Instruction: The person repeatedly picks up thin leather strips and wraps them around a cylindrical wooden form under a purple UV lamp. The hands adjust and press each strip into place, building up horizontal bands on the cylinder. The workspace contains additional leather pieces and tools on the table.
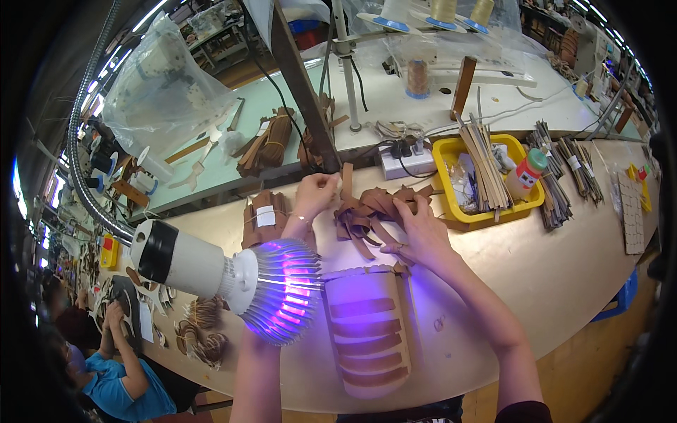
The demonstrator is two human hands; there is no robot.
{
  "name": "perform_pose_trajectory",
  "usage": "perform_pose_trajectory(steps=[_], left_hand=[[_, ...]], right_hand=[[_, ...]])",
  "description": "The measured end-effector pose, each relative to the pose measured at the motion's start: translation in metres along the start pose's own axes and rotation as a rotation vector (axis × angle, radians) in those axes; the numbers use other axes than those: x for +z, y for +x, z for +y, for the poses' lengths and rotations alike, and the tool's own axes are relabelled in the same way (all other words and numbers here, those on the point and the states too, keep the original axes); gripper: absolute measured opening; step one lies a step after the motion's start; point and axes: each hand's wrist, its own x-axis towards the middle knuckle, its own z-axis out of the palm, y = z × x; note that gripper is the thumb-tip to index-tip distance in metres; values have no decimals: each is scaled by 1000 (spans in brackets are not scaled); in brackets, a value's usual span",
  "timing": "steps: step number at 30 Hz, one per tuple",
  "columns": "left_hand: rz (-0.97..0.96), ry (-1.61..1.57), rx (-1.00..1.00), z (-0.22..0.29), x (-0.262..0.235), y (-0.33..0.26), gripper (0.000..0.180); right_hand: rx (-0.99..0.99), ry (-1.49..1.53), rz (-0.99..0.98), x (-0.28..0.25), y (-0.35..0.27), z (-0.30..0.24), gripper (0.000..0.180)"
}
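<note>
My left hand point(315, 197) is closed in a pinch at the far side of a loose heap of brown strips point(377, 208). What its fingertips hold, if anything, is too small to make out. A brown strip point(347, 180) stands up just right of those fingertips. My right hand point(425, 236) lies over the heap's right side, thumb and fingers spread apart and touching the strips. Between my forearms, toward me, lies a pale curved form point(386, 299) with several brown strips point(369, 344) across it in rows. A lit purple lamp point(271, 289) covers part of my left forearm.
A tied bundle of brown strips point(262, 220) lies left of my left hand. A yellow tray point(486, 218) with sticks and a bottle point(526, 174) stands beyond my right hand, near a power strip point(409, 161). A co-worker point(127, 377) sits at the lower left.
</note>
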Motion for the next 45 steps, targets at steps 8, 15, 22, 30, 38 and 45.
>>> perform_pose_trajectory(steps=[8,15,22,30,38,45], left_hand=[[22,48,69,31,14,4,29],[-78,-474,125,55,-14,-35,14],[-35,-464,260,77,-19,-69,10],[384,641,1396,70,-18,-127,34],[390,849,1508,60,-22,-140,38],[445,657,1437,47,-14,-135,34]], right_hand=[[-38,10,61,0,33,28,47],[-123,-84,73,-27,27,21,58],[-191,443,134,-47,39,-6,60],[-352,1418,-207,-28,31,-29,31],[-120,2088,-468,-27,22,-32,39],[-211,1578,-163,-45,11,-54,52]])
